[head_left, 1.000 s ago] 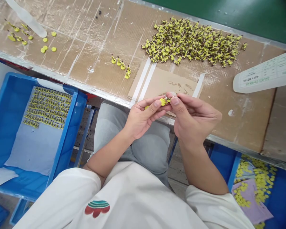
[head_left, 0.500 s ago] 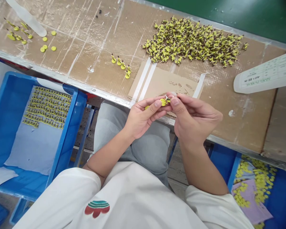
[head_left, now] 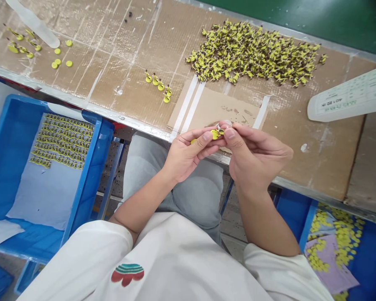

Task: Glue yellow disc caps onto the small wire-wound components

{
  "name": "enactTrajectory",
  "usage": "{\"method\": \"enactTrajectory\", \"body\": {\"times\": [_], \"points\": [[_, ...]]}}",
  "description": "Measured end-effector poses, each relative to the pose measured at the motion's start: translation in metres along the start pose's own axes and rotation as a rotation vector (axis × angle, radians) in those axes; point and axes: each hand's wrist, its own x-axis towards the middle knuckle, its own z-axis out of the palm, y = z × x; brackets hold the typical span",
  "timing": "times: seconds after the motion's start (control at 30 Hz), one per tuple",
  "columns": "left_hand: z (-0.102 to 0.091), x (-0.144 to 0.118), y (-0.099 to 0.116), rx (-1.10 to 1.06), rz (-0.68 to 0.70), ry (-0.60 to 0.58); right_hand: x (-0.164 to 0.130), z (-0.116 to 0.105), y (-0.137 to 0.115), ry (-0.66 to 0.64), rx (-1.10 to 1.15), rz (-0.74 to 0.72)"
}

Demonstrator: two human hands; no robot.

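Observation:
My left hand (head_left: 186, 156) pinches a round yellow base (head_left: 214, 134) between thumb and fingers. A second yellow disc (head_left: 193, 141) peeks out behind its thumb. Right against the base, my right hand (head_left: 252, 154) is closed with thumb and fingertips on a small yellow-and-dark figurine (head_left: 221, 131), mostly covered by the fingers. Both hands meet above the table's front edge, over a taped cardboard sheet (head_left: 217, 106). Beyond them lies a large heap of similar figurines (head_left: 257, 54). Several figurines on yellow bases (head_left: 160, 85) stand upright to the left of the sheet.
A white bottle (head_left: 347, 96) lies at the right; another (head_left: 39, 25) is at the far left, beside loose yellow discs (head_left: 69, 63). A blue bin (head_left: 90, 179) at lower left holds rows of figurines (head_left: 62, 140). Yellow discs (head_left: 344, 246) fill part of a lower-right bin.
Both hands keep the same pose and grip. Only the view of the table has shifted by a tiny amount.

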Motion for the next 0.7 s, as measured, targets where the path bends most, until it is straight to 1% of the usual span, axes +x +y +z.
{"method": "enactTrajectory", "body": {"times": [0.13,0.3,0.47,0.7], "points": [[0.0001,0.0001,-0.0004,-0.022,-0.011,0.018,-0.0002,-0.0002,0.0002,-0.001,0.000,0.014],[0.0007,-0.0002,-0.0002,-0.026,0.011,-0.018,0.0001,-0.0011,0.0021,-0.006,0.007,0.003],[0.0007,-0.0005,-0.0002,-0.025,-0.008,0.025,-0.0002,-0.0009,0.0006,-0.011,-0.018,0.012],[-0.0009,0.0011,-0.0016,0.006,0.011,0.013,-0.0012,-0.0009,-0.0010,-0.016,-0.023,-0.001]]}}
